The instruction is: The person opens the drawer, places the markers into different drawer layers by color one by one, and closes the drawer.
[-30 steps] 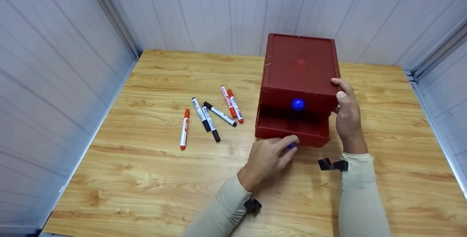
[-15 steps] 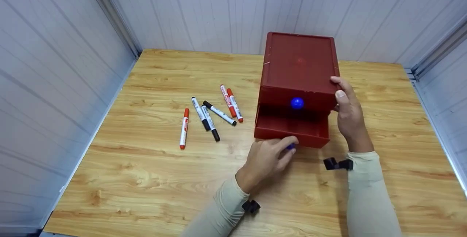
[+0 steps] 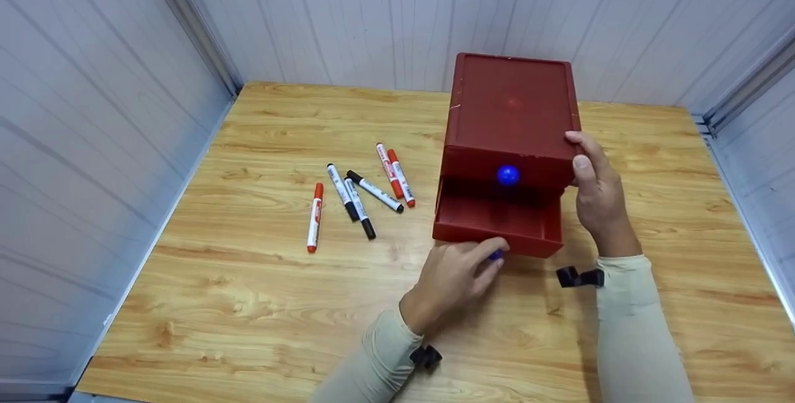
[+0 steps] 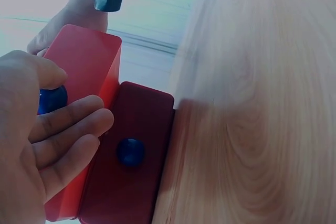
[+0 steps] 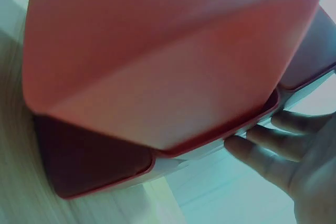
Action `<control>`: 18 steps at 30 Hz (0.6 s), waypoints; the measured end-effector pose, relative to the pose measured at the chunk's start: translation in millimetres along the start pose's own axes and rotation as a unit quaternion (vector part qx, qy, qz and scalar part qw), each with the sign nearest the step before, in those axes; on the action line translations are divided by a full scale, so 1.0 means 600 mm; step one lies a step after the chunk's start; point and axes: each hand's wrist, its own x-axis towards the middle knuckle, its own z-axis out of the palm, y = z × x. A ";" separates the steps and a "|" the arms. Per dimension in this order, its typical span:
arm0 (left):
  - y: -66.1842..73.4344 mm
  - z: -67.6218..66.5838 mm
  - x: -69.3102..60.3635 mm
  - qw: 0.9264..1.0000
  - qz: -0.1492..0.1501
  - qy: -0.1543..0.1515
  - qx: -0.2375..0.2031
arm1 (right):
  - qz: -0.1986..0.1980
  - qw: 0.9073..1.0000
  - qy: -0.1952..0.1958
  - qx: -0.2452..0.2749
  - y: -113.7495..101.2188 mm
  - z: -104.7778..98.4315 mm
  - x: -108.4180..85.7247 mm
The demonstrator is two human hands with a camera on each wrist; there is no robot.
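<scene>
A dark red drawer cabinet (image 3: 512,105) stands on the table, its middle drawer (image 3: 500,220) pulled partly out with nothing seen inside. My left hand (image 3: 450,276) pinches that drawer's blue knob (image 3: 495,254) between thumb and index finger; in the left wrist view the other fingers (image 4: 79,153) are loosely extended in front of the cabinet. My right hand (image 3: 599,192) rests against the cabinet's right side near the front corner, and in the right wrist view its nearly straight fingers (image 5: 257,156) touch the edge. The upper drawer has a blue knob (image 3: 508,175), as does the lower drawer (image 4: 126,182).
Left of the cabinet, several markers lie on the wooden table (image 3: 248,303): a lone red marker (image 3: 315,217), black markers such as one (image 3: 374,192) lying slantwise, and a pair of red markers, one (image 3: 401,178) beside the other. Pale panel walls (image 3: 348,18) enclose the table's back and sides.
The middle drawer has slid a little farther out toward me, with my left hand still on its knob. My right wrist has shifted slightly right, its fingers staying at the cabinet's side.
</scene>
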 end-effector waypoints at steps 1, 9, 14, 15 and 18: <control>0.000 -0.001 -0.001 1.000 0.001 -0.003 -0.004 | -0.001 1.000 0.002 -0.001 0.002 0.000 0.000; 0.001 -0.009 -0.007 0.999 0.007 -0.020 -0.030 | -0.025 1.000 0.013 0.013 0.012 0.003 0.001; 0.003 -0.013 -0.013 0.999 0.023 -0.027 -0.029 | -0.043 0.998 0.026 0.022 0.016 0.008 0.000; 0.003 -0.014 -0.015 0.999 0.027 -0.030 -0.028 | -0.044 0.998 0.027 0.022 0.016 0.009 0.000; 0.004 -0.018 -0.020 0.998 0.036 -0.037 -0.023 | -0.042 0.998 0.028 0.027 0.017 0.012 -0.002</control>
